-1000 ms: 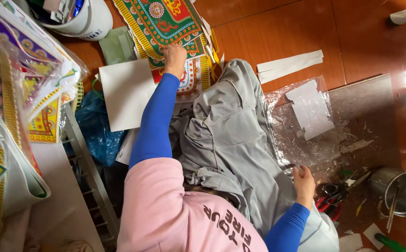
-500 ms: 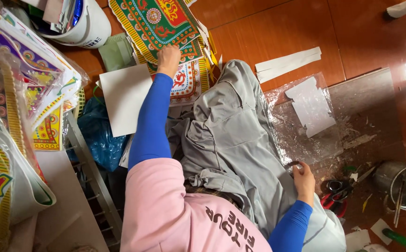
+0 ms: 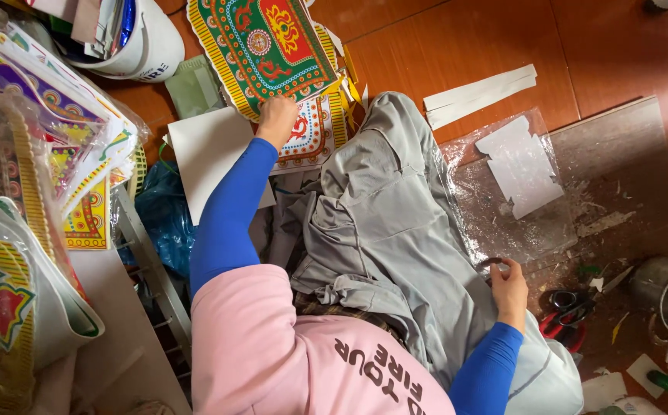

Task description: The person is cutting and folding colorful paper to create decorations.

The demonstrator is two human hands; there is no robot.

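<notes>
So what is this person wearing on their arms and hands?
Both arms are covered by snug bright blue sleeves that run down to the wrists. They come out from under a looser pink top with dark lettering across it. The left hand and the right hand are bare: no gloves show, and no rings or watch can be made out.

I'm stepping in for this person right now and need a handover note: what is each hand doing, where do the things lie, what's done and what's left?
Left hand: fingers closed on the edge of the green, red and yellow patterned paper sheet, above a similar white-ground sheet.
Right hand: resting at the corner of the clear plastic sheet; grip unclear.
A white cut card piece lies on the plastic; red-handled scissors lie beside the right hand, untouched.
Done: patterned sheet gripped.
Left: it has not been lifted off the pile.
</notes>
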